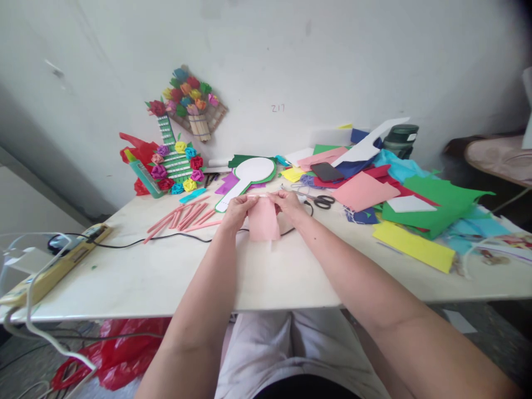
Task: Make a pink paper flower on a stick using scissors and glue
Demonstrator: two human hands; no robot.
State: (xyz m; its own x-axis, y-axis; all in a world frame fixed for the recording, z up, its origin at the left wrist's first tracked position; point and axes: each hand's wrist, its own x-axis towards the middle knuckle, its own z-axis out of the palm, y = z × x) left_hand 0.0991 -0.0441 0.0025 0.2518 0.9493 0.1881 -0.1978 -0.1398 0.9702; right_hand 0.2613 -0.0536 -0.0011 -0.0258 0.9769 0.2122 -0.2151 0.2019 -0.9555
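Note:
A small pink paper sheet (263, 223) hangs above the white table (166, 271), held by its top edge between both hands. My left hand (236, 209) pinches the upper left corner, fingers closed. At the upper right corner, my right hand (288, 204) pinches the same edge. The top of the sheet looks rolled or folded over between the fingers. Several rolled pink paper sticks (183, 217) lie just left of my left hand.
Black-handled scissors (320, 200), a dark phone (326, 171) and a heap of coloured paper sheets (419, 205) lie to the right. A white and green paddle shape (249, 176), paper-flower crafts (177, 163) and a dark bottle (399, 141) stand behind. A black cable (137, 241) and power strip (54, 267) lie left.

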